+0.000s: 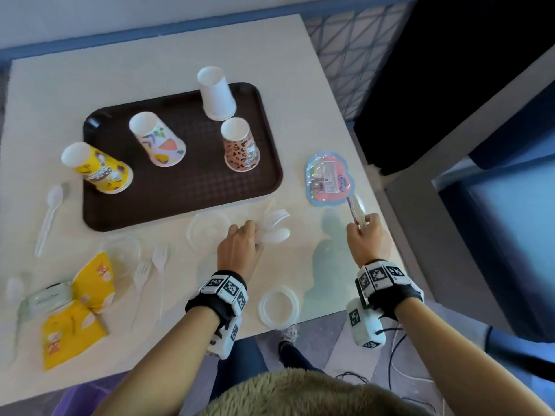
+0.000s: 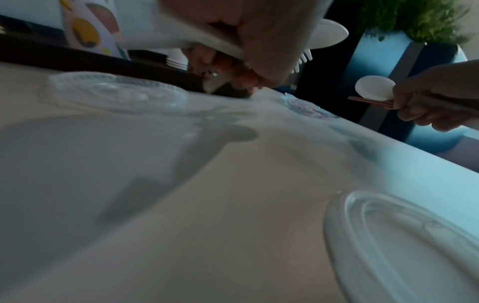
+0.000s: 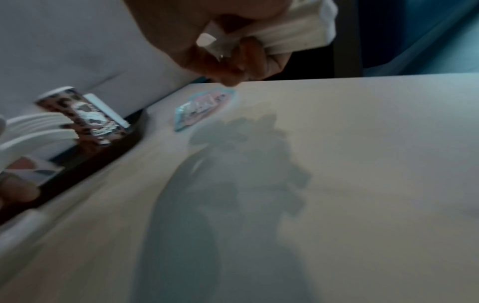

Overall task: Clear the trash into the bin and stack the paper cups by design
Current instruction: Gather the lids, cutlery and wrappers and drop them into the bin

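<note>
Several paper cups stand upside down: a plain white cup point(image 1: 216, 94), a pastel patterned cup point(image 1: 157, 139) and a leopard-print cup point(image 1: 241, 145) on the brown tray point(image 1: 186, 199), and a yellow cup point(image 1: 97, 169) at the tray's left edge. My left hand point(image 1: 255, 232) hovers just in front of the tray and grips a bundle of white plastic spoons and forks point(image 1: 276, 226), also seen as cutlery point(image 2: 329, 34). Near the table's right edge my right hand point(image 1: 365, 225) grips a white spoon point(image 2: 374, 86) together with thin reddish sticks point(image 1: 354, 210). A pink and blue wrapper point(image 1: 329, 178) lies just beyond it.
Clear lids point(image 1: 207, 232) point(image 1: 123, 256) and a white ring lid point(image 1: 279, 306) lie on the table's front part. Yellow wrappers point(image 1: 90, 295), two forks point(image 1: 159, 259) and a spoon point(image 1: 49, 217) lie at the left. A dark box with a blue inside point(image 1: 510, 220) stands off the right edge.
</note>
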Tool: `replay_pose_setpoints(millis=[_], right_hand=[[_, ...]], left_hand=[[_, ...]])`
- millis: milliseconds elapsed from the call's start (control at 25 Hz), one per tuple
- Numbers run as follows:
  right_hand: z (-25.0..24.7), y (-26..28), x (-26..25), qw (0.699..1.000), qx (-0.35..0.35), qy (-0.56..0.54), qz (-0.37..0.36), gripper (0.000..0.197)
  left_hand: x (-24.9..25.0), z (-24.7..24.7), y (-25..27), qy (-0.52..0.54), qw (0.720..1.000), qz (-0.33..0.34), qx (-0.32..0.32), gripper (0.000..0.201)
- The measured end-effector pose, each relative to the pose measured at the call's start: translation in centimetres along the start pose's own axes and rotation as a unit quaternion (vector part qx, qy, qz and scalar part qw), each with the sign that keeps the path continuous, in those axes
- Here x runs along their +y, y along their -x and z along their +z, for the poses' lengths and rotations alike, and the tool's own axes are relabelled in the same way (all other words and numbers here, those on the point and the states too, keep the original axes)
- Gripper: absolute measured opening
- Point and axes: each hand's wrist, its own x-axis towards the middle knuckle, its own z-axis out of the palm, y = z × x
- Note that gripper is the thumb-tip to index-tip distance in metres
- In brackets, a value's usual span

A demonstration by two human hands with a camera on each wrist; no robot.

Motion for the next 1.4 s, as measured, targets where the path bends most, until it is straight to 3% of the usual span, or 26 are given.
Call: replay_pose_setpoints(millis=[200, 320, 560, 640, 920, 1040, 1160, 1400], right_hand=[[3.2, 3.4, -6.0, 0.986, -0.073, -0.010, -0.151, 0.015], [6.8, 6.6, -9.8, 0.966, -0.142, -0.005, -0.215, 0.030], [13.5, 13.5, -15.0, 0.944, -0.239, 0.071, -0.218, 0.022], [15.9, 15.8, -15.6, 0.941, -0.258, 0.078, -0.204, 0.023], [22.1, 20.0, -16.0, 0.970, -0.207, 0.072, -0.103, 0.036], [23.2, 20.0, -15.9, 0.977, -0.171, 0.084, -0.097, 0.013], [23.6, 19.7, -15.5, 0.979, -0.152, 0.095, -0.093, 0.031], [21.8, 20.5, -16.6, 0.984, -0.129, 0.042, -0.113, 0.017]], left_hand=[[-3.3, -4.3, 2.6, 0.005, 0.997, -0.067, 0.034, 0.036], [-7.3, -6.9, 4.5, 0.043, 0.991, -0.112, 0.065, 0.030], [-17.1, -10.0, 8.4, 0.124, 0.957, -0.228, 0.128, 0.035], [-19.4, -10.3, 9.6, 0.138, 0.955, -0.237, 0.115, 0.033], [-20.9, -6.5, 11.3, 0.087, 0.979, -0.183, -0.027, 0.030], [-21.1, -5.4, 11.0, 0.077, 0.978, -0.188, -0.048, 0.034], [-20.9, -5.2, 10.6, 0.075, 0.978, -0.183, -0.060, 0.036], [-20.9, -7.3, 10.7, 0.224, 0.961, -0.158, -0.031, 0.028]])
